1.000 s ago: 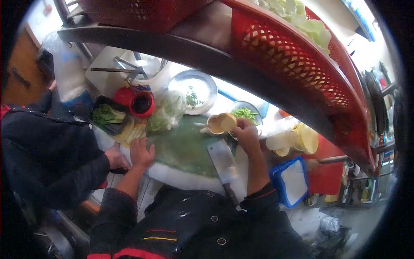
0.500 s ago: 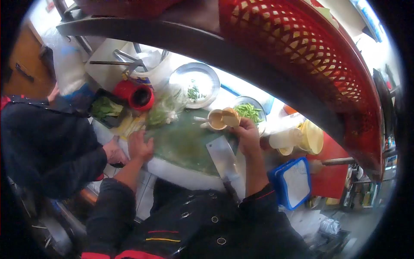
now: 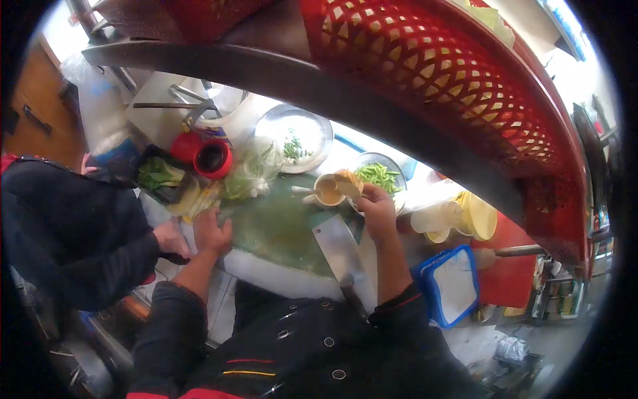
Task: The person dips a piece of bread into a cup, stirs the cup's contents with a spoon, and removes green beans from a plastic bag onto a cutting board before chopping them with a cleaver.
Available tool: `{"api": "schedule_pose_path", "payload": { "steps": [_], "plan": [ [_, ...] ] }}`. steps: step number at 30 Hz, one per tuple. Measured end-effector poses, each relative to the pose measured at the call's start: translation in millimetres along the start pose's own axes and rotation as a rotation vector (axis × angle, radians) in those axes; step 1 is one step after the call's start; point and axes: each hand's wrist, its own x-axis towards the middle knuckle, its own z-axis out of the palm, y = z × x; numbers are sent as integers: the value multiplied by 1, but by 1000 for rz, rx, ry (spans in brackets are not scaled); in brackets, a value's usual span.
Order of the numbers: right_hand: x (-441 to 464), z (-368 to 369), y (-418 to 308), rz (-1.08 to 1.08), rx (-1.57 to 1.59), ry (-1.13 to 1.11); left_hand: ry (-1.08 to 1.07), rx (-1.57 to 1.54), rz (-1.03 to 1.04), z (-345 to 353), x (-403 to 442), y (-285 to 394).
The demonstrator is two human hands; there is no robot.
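My left hand (image 3: 212,229) rests with its fingers spread at the left edge of the green cutting board (image 3: 279,229), holding nothing. A round tan lid (image 3: 347,186) is pinched in my right hand (image 3: 377,211), beside a white cup (image 3: 329,191) with light brown contents. The cup stands at the board's back edge, with a pale handle at its left. Below it, a cleaver (image 3: 337,246) lies across the board's right side. Behind my right hand is a plate of chopped green pieces (image 3: 377,176).
A co-worker's hand (image 3: 173,239) is left of mine. Red baskets (image 3: 432,73) on a shelf (image 3: 266,58) hang over the counter. Leafy greens (image 3: 159,174), red containers (image 3: 212,158) and a metal tray (image 3: 316,130) stand behind; a blue-rimmed container (image 3: 455,286) is at right.
The view has shifted slightly, and the red basket fills more of the top. My right hand still holds the lid by the cup; my left hand stays at the board's edge.
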Motion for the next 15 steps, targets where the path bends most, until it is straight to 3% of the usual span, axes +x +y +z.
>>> {"api": "schedule_pose_path", "payload": {
  "steps": [8, 15],
  "plan": [
    [5, -1, 12, -29, -154, 35, -8, -10, -2, 7, -3, -8],
    [-13, 4, -7, -104, 107, -61, -36, 38, -24, 0, -1, 3]
  ]
}}
